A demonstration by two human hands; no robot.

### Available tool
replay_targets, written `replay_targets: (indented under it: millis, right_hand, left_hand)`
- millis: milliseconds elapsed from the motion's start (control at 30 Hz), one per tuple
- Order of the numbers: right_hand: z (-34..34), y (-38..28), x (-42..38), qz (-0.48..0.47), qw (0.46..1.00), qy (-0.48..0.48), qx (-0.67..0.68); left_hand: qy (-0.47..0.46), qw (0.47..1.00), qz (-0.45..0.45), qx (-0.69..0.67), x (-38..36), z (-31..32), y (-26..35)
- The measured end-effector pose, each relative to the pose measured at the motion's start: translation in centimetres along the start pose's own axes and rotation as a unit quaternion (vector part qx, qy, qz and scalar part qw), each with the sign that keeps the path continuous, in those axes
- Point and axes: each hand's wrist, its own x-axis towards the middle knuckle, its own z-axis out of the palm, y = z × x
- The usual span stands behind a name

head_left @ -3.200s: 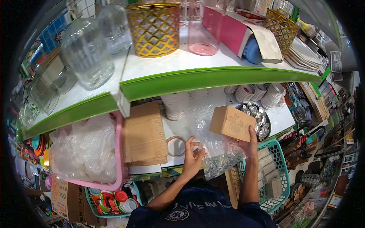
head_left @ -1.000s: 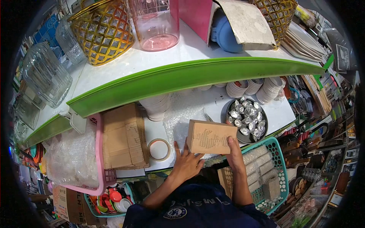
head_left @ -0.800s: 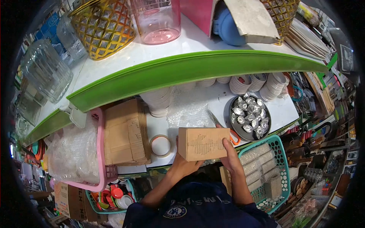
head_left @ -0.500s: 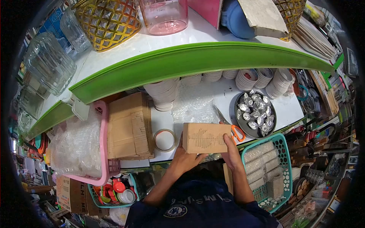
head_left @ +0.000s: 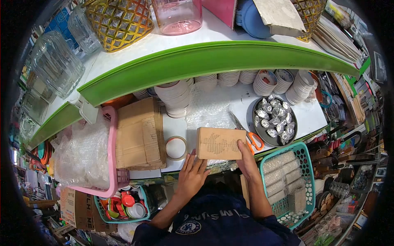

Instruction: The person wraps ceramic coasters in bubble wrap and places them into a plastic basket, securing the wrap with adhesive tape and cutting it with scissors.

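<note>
A small brown cardboard box (head_left: 219,144) with dark marks on its face is held over the front edge of the white shelf. My right hand (head_left: 246,162) grips its right end, thumb on top. Just left of the box, my left hand (head_left: 193,174) has its fingers spread and holds nothing. Orange-handled scissors (head_left: 255,141) lie partly behind the box's right end. A roll of tape (head_left: 177,148) lies to the left of the box. Bubble wrap (head_left: 209,108) is spread on the shelf behind it.
A dark round tray (head_left: 264,135) holds silver molds. Stacked bowls (head_left: 177,98) line the back beneath a green shelf edge (head_left: 213,59). Cardboard (head_left: 137,137) and a pink basket (head_left: 111,164) of bubble wrap stand left. A teal basket (head_left: 310,180) holds wrapped bundles at right.
My left hand has come off the box and moved left and down, its fingers spread. The box has tilted a little and stays in my right hand.
</note>
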Motion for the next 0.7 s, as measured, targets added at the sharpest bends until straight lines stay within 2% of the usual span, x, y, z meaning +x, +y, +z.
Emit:
replay_targets:
  millis: [100, 433, 500, 600, 700]
  right_hand:
    - [0.3, -0.3, 0.1, -0.002, 1.000, -0.003, -0.016]
    - [0.2, -0.8, 1.4, 0.001, 0.999, -0.017, -0.036]
    - [0.1, -1.3, 1.6, -0.014, 0.986, -0.039, -0.163]
    - [0.8, -2.6, 1.0, -0.008, 0.976, -0.036, -0.214]
    - [0.5, -2.9, 0.7, 0.017, 0.977, -0.052, -0.205]
  left_hand:
    - [0.021, 1.000, -0.015, -0.007, -1.1, 0.3, 0.5]
    - [-0.001, 0.998, -0.051, -0.033, -1.8, 0.3, 0.7]
    - [-0.007, 0.999, -0.045, -0.030, -1.9, 0.4, 0.7]
    - [-0.018, 0.997, -0.052, -0.059, -1.7, 0.2, 0.7]
    - [-0.025, 0.997, -0.048, -0.063, -1.8, 0.1, 0.6]
